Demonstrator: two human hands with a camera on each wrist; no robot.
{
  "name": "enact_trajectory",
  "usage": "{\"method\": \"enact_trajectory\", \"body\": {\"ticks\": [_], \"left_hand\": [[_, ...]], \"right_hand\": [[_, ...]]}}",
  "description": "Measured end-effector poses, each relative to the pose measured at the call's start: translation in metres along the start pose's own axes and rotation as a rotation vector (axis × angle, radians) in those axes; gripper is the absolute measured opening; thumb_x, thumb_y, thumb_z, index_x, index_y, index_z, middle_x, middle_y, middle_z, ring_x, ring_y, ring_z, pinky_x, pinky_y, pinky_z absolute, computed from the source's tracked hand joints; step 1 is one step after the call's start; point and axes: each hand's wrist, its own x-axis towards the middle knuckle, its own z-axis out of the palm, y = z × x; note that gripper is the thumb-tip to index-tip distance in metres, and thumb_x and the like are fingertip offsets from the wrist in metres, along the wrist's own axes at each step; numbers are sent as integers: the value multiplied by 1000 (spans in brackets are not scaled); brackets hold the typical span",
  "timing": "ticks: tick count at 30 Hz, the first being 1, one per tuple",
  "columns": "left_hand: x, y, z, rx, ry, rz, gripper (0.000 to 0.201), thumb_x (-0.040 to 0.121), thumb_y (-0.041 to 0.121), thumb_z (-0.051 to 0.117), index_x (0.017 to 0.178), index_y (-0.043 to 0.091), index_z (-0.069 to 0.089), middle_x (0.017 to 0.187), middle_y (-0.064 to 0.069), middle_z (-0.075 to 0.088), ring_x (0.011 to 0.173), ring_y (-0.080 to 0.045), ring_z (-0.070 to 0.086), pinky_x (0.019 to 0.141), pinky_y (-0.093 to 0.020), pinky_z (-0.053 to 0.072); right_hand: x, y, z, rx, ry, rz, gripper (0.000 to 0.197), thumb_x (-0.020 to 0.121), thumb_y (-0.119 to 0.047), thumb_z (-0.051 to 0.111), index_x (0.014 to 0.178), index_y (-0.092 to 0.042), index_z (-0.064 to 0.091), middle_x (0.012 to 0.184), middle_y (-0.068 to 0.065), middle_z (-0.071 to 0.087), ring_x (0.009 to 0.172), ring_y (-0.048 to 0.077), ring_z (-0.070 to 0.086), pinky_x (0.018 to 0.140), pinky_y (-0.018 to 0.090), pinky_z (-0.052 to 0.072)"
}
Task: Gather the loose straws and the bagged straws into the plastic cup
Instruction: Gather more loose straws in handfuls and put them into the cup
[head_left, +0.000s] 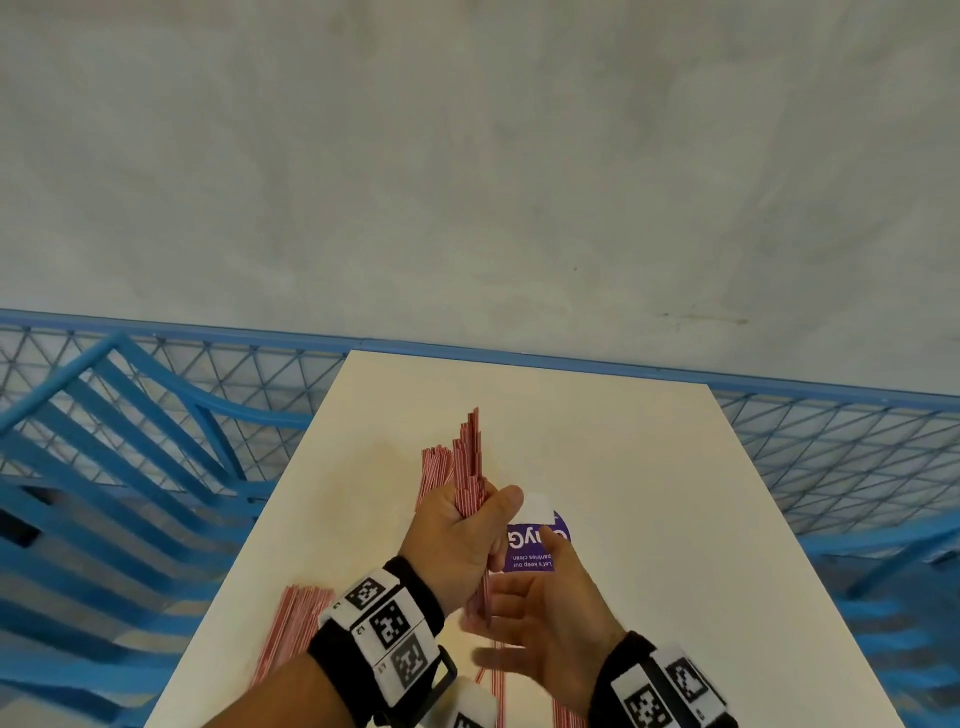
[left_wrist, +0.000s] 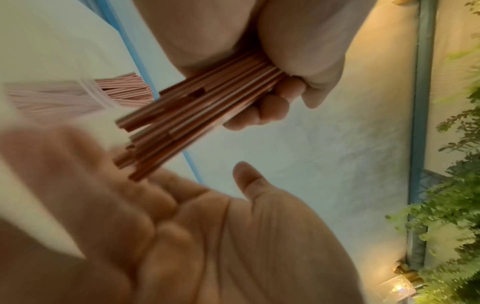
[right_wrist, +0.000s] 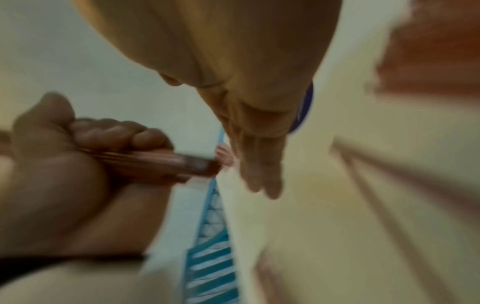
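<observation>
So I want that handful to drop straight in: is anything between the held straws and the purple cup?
Only the right hand: it is open at the lower ends of the red-and-white striped straws gripped by the left hand, its thumb over the near edge of the purple-labelled plastic cup just beyond. Nothing else visible.
</observation>
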Motion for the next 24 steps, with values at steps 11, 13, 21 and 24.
{"method": "enact_trajectory", "body": {"ticks": [11, 13, 21, 24], "left_hand": [[-10, -14, 1, 343, -227, -56, 33, 90, 22, 59, 59, 22, 48, 39, 11, 42, 41, -6, 36, 44, -20, 35], [-8, -16, 3, 425, -270, 5, 28, 88, 17, 59, 62, 24, 57, 50, 13, 47, 51, -9, 41, 51, -27, 39], [-6, -21, 6, 385, -301, -46, 21, 87, 22, 56, 75, 7, 63, 70, -13, 64, 63, -24, 52, 60, -27, 49], [-6, -26, 10, 339, -320, -65, 21, 89, 23, 55, 82, 8, 66, 81, -15, 67, 75, -23, 62, 75, -24, 53]], "right_hand": [[-55, -74, 12, -873, 173, -930, 60, 89, -55, 26, 144, -33, 36, 147, -21, 37, 135, -9, 28, 109, 13, 22], [-50, -58, 19, -1158, 64, -803, 58, 94, -54, 23, 149, -33, 24, 156, -17, 22, 141, -7, 14, 115, 19, 12], [-41, -46, 16, -1201, 49, -676, 57, 99, -52, 19, 152, -34, 7, 159, -19, 4, 141, -8, -3, 118, 25, 1], [-39, -38, 16, -1270, -24, -625, 56, 101, -49, 15, 152, -33, -1, 158, -20, -5, 138, -10, -15, 117, 25, -9]]}}
